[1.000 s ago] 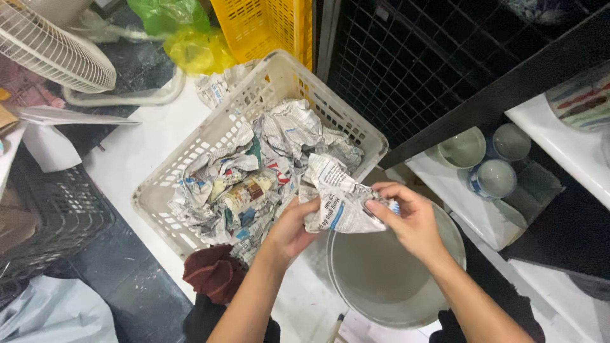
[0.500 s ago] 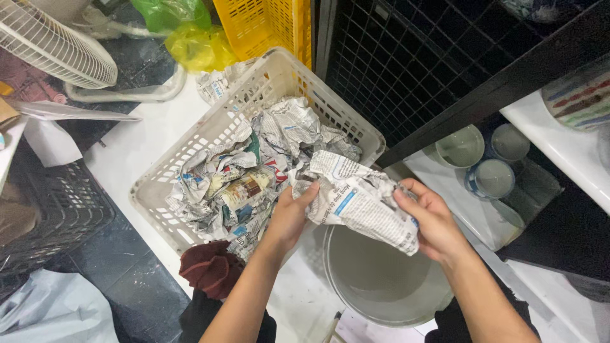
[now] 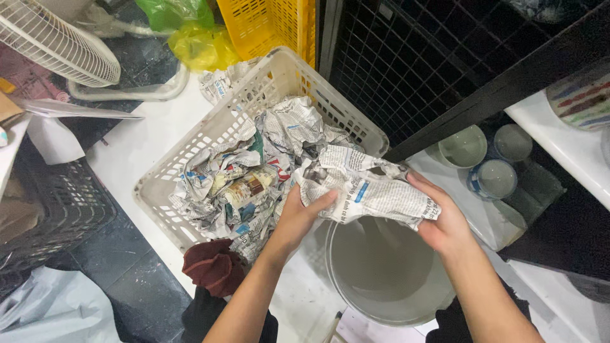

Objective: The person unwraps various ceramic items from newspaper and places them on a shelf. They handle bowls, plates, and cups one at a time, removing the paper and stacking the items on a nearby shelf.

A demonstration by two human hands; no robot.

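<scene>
Above the bucket (image 3: 381, 279) rim, both hands' fingers (image 3: 321, 200) clamp the newspaper sheet (image 3: 368, 190) — basket (image 3: 210, 143) edge just beside.

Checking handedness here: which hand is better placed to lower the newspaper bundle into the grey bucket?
Probably the right hand: it grips the newspaper bundle above the grey bucket; the left hand holds the basket-side end.

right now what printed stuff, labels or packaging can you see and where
Newspaper sheet: crumpled, grey print with a blue patch, held between left hand and right hand over the grey bucket.
Newspaper wads: filling the white basket.
Labelled item: brown and cream, among the wads.
</scene>
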